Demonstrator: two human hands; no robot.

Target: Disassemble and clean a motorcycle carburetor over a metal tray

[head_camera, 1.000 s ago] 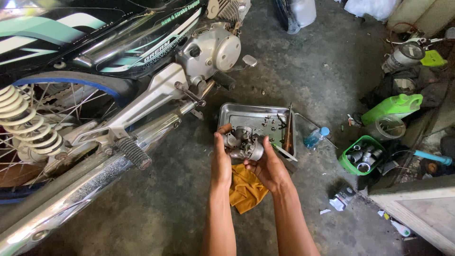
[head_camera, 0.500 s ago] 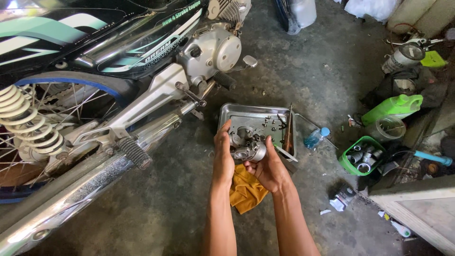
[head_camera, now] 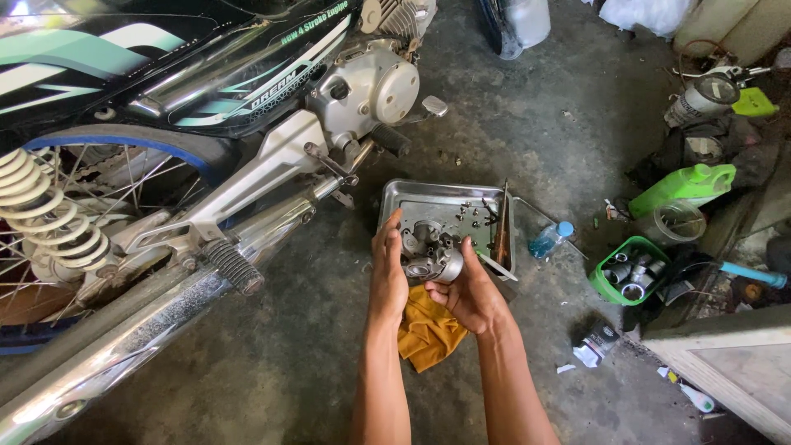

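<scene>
Both my hands hold a grey metal carburetor point(head_camera: 430, 250) just above the near edge of a steel tray point(head_camera: 405, 199) on the concrete floor. My left hand point(head_camera: 387, 268) grips its left side with the fingers pointing up. My right hand point(head_camera: 470, 292) cups it from below and from the right. Small screws and a long thin tool point(head_camera: 500, 227) lie in the tray. Beneath my wrists a mustard-yellow rag point(head_camera: 428, 330) is spread on the floor.
A motorcycle point(head_camera: 206, 124) stands at left, with its engine cover point(head_camera: 371, 86), footpeg point(head_camera: 235, 265), chrome exhaust point(head_camera: 91, 363) and rear spring. At right are a small blue-capped bottle point(head_camera: 549, 239), a green tub of sockets point(head_camera: 630, 272), a green jug point(head_camera: 684, 186) and a clutter of cans.
My hands have turned the carburetor slightly and stay over the tray's near edge. Nothing else has visibly moved.
</scene>
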